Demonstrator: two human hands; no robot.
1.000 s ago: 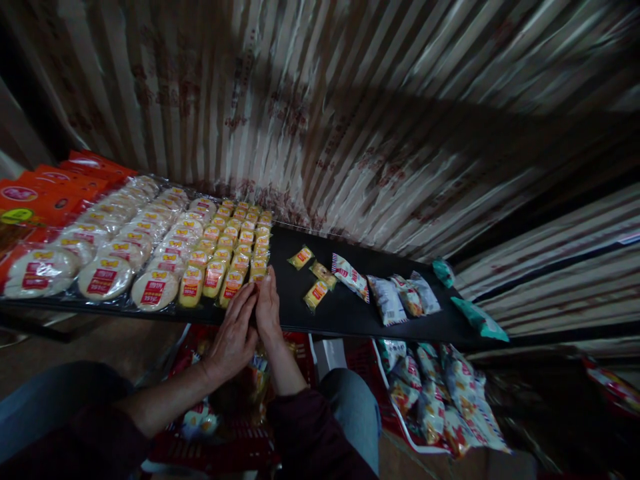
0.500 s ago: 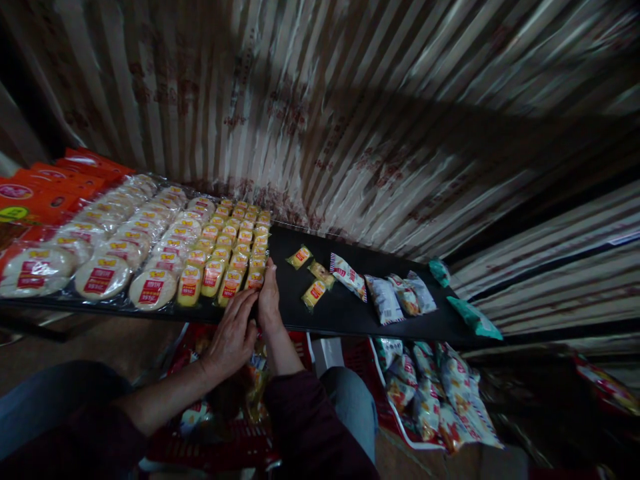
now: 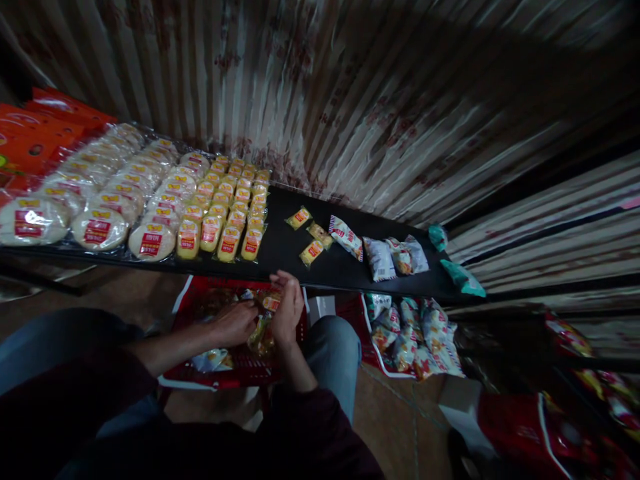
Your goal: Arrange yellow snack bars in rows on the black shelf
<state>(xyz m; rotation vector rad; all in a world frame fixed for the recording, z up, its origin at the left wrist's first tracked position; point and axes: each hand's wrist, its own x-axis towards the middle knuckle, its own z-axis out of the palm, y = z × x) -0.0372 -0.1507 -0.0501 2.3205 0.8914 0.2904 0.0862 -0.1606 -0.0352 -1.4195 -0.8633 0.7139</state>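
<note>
My left hand [image 3: 237,324] is over a red basket [image 3: 295,323] below the shelf's front edge. Its fingers are curled together, and anything inside them is hidden. Beside it, my right hand [image 3: 288,308] is raised at the basket's right side, palm turned inward, fingers loosely bent and nothing visible in them. Wrapped snacks [image 3: 260,337] lie in the basket under both hands. On the black shelf [image 3: 280,250] above, small yellow wrapped cakes [image 3: 230,241] stand in neat rows. Three loose small packets [image 3: 311,253] lie to their right.
Round white wrapped crackers [image 3: 153,241] and orange bags [image 3: 35,137] fill the shelf's left. White snack bags [image 3: 380,259] and green packets [image 3: 463,277] lie at its right. Another red basket [image 3: 370,340] holds several bags below. A striped curtain [image 3: 300,100] hangs behind.
Both hands have moved from the front of the rightmost cake row down to the basket and apart from each other. The camera view has tilted downward.
</note>
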